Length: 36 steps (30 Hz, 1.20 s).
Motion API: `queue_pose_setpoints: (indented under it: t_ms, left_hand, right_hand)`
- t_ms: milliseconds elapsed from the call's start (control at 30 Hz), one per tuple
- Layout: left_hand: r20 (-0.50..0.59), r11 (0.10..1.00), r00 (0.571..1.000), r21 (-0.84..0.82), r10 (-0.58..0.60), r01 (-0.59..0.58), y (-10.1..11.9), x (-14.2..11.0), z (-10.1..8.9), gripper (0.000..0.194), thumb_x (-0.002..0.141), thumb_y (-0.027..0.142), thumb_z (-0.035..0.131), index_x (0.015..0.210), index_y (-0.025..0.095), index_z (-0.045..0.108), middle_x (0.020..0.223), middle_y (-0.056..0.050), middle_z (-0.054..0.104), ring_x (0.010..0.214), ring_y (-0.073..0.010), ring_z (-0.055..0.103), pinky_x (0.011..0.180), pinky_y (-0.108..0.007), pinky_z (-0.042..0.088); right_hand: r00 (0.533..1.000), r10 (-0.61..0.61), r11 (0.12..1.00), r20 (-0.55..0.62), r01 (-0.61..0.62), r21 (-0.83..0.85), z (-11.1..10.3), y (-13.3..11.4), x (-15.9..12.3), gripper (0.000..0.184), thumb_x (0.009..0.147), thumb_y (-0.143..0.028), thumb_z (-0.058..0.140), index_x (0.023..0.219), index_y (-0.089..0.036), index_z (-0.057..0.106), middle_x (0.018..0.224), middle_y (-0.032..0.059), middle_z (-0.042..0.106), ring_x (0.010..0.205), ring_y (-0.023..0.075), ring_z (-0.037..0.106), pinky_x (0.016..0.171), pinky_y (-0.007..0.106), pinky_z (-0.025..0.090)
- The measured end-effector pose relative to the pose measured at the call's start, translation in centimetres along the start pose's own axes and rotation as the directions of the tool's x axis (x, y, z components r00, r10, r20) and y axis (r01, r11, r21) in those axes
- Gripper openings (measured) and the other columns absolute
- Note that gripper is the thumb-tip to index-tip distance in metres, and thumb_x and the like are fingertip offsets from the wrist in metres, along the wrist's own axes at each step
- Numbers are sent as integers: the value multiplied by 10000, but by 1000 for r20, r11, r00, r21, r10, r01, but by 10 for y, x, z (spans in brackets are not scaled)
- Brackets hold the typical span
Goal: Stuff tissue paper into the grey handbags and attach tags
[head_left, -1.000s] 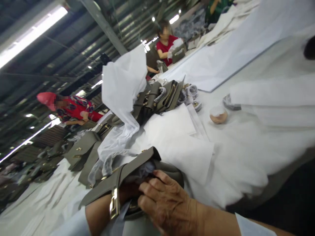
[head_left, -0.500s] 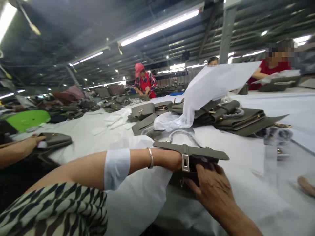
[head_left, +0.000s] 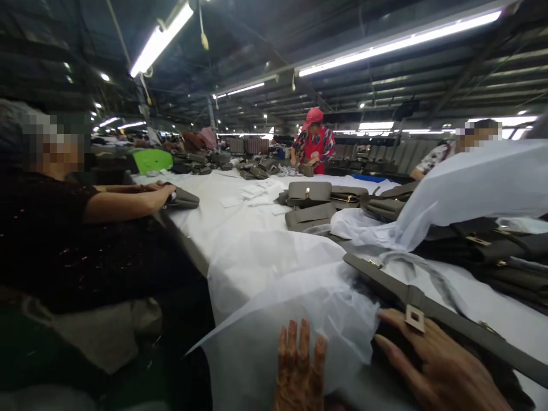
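Note:
My left hand (head_left: 299,371) lies flat at the bottom centre, fingers stretched out on a white tissue sheet (head_left: 274,285) draped over the table edge. My right hand (head_left: 432,365) rests with spread fingers on a grey handbag (head_left: 479,354), just under its open flap. The flap (head_left: 377,274) carries a metal clasp (head_left: 414,318) above my fingers. White tissue bulges against the bag's left side between my two hands.
A long white-covered table (head_left: 222,211) runs away from me. A co-worker in black (head_left: 64,228) at the left holds a grey bag (head_left: 182,198). Grey bags (head_left: 308,200) lie mid-table, dark ones (head_left: 492,251) at right under a raised white sheet (head_left: 471,188). A person in red (head_left: 314,142) works farther back.
The view has swung left and lowered. My left hand has come out from under the bag's flap and now lies flat on the tissue. My right hand stays on the bag.

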State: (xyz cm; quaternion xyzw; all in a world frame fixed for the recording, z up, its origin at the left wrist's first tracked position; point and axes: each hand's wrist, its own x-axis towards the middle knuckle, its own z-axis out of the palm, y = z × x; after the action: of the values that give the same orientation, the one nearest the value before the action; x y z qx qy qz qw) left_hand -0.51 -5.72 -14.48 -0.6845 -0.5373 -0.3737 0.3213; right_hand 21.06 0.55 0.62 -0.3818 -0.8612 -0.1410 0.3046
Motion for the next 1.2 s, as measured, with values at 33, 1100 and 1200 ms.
queue_pose_setpoints:
  t_ms: [33, 1100, 1200]
  left_hand:
    - [-20, 999, 1000, -42, -19, 19, -1, 0, 6, 834, 737, 544, 643, 1380, 77, 389, 1482, -262, 292, 1322, -494, 311, 1033, -628, 324]
    - [237, 981, 965, -134, -109, 143, -157, 41, -23, 383, 766, 302, 616, 1118, 164, 554, 999, -96, 662, 921, -287, 591, 986, -533, 338]
    - [153, 991, 987, -118, -46, 64, -159, 52, -15, 154, 797, 287, 550, 854, 155, 602, 778, -67, 635, 789, -239, 568, 976, -507, 326]
  right_hand:
    - [998, -64, 996, -7, 64, 67, 0, -15, 15, 272, 916, -437, 466, 1042, -229, 589, 923, 50, 695, 786, 195, 677, 663, 298, 524]
    - [519, -480, 531, 708, -470, 705, 91, -101, 203, 494, 823, -595, 522, 1060, -176, 634, 950, 55, 629, 877, 206, 577, 753, 290, 471]
    - [485, -462, 677, 742, -348, 649, 101, -114, 185, 601, 704, -500, 689, 1188, -163, 578, 1025, 69, 626, 915, 220, 560, 792, 297, 467]
